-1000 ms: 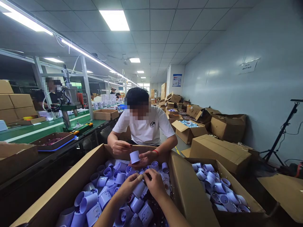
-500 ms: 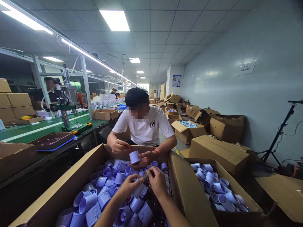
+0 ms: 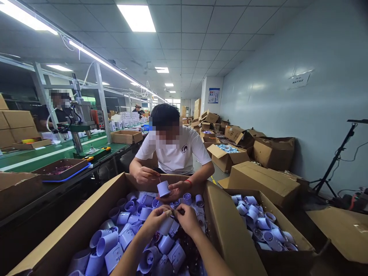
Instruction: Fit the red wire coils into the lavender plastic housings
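Note:
Both of my hands meet above a large carton [image 3: 71,218] heaped with pale violet plastic cups [image 3: 107,245]. My left hand [image 3: 159,219] is closed, thumb and fingers pinched together, with a pale beige patch at its fingertips. Close by on the right, my right hand [image 3: 186,219] is also pinched, its fingertips almost touching the left ones. Whatever lies between them is too small and hidden to name. Just beyond, a co-worker's hand [image 3: 178,190] supports one violet cup [image 3: 163,188], while that person's other hand [image 3: 146,174] holds a thin stick-like item at its rim.
To the right stands another open carton [image 3: 299,239] of violet cups. More cartons [image 3: 258,180] line the wall side, near a black tripod [image 3: 330,161]. On the left runs a green workbench [image 3: 97,143] with a press machine [image 3: 82,115] and a tray [image 3: 63,168] of small reddish parts.
My hands have drawn closer together and tightened. A translucent strip that showed between my fingers is now mostly hidden. The view has shifted slightly; the co-worker still holds the cup.

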`<control>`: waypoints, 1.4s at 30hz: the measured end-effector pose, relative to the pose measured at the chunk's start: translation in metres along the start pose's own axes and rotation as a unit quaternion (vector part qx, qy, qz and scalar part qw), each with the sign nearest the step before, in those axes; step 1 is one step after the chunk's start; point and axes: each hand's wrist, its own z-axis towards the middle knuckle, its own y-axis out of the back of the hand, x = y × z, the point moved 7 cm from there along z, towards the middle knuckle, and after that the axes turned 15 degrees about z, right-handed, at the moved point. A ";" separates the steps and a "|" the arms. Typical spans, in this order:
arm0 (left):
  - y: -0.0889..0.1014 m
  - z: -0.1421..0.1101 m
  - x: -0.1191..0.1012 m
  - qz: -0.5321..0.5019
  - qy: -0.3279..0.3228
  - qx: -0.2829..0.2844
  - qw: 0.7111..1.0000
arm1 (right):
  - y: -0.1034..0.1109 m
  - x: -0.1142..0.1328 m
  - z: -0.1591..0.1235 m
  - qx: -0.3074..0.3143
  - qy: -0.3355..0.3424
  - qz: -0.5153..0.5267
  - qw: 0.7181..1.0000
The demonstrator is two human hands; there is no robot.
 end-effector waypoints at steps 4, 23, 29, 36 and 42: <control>-0.004 -0.002 -0.003 -0.005 0.000 0.018 1.000 | -0.003 -0.006 0.001 0.005 -0.021 0.024 0.999; -0.002 0.016 0.031 0.145 0.035 0.018 0.989 | 0.012 0.014 0.003 -0.015 0.042 -0.005 0.999; -0.007 0.012 0.030 0.037 0.074 0.021 0.996 | 0.000 0.032 -0.006 0.018 0.122 -0.047 0.991; -0.007 -0.001 0.016 -0.029 0.093 0.009 0.995 | 0.010 0.035 -0.007 -0.047 0.169 -0.013 0.984; -0.011 0.002 0.019 0.015 0.080 0.021 0.996 | 0.018 0.035 -0.005 -0.068 0.175 0.012 0.982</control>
